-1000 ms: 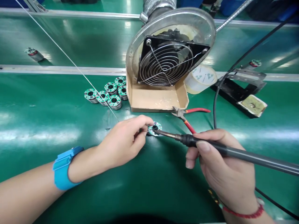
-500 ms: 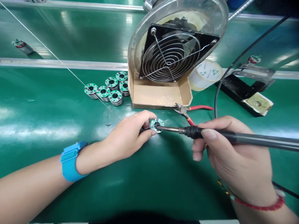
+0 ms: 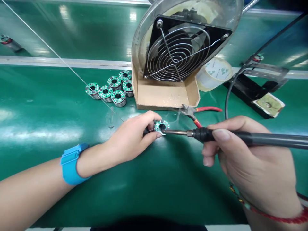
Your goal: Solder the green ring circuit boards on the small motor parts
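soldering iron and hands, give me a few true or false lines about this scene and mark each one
1. The right hand holds the soldering iron. True.
2. The blue wrist strap is on the right wrist. False: it is on the left wrist.
3. The left hand holds a small round board, with the iron's tip at its centre hole. True.
4. The red-handled cutters lie inside the cardboard tray. False: they lie outside it, by its front corner.
5. Only three round parts sit left of the fan. False: there are six.
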A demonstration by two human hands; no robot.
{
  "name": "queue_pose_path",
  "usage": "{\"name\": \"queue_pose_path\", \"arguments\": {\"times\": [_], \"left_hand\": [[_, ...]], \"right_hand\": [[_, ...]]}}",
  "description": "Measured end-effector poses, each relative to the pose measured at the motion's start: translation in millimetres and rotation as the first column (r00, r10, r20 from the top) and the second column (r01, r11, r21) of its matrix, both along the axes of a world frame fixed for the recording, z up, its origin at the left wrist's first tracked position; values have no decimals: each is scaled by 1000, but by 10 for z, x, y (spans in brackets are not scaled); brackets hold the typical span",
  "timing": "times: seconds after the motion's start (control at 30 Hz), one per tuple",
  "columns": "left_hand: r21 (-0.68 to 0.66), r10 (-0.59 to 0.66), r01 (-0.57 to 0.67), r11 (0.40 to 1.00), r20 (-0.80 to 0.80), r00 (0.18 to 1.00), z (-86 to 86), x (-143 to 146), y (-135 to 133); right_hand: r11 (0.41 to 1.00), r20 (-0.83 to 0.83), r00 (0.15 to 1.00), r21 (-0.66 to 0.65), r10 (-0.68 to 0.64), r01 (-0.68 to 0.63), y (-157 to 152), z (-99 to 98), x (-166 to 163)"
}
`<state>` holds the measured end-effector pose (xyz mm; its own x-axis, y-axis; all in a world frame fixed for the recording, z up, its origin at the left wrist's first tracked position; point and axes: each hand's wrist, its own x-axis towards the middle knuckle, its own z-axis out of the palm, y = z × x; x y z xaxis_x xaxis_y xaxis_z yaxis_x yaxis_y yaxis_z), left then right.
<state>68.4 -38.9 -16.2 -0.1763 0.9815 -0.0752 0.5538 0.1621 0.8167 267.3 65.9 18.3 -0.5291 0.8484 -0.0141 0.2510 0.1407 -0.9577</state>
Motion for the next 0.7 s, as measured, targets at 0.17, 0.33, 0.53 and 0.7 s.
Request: {"name": "queue_pose_path", "arguments": {"times": [0.17, 0.33, 0.53, 0.7], "left_hand": [[8, -4, 4, 1000, -2, 1000, -9, -4, -4], [28, -9, 9, 1000, -15, 1000, -32, -16, -7], [33, -12, 13, 999, -24, 1000, -28, -17, -13], [41, -24, 25, 999, -34, 999, -31, -18, -19]], "right_hand": [[999, -8, 999, 28, 42, -42, 17, 4, -13], [997, -25, 997, 49, 67, -66, 41, -6, -17], [996, -25, 996, 39, 83, -82, 60, 3, -21], [992, 13, 994, 68, 107, -108, 47, 37, -26]]}}
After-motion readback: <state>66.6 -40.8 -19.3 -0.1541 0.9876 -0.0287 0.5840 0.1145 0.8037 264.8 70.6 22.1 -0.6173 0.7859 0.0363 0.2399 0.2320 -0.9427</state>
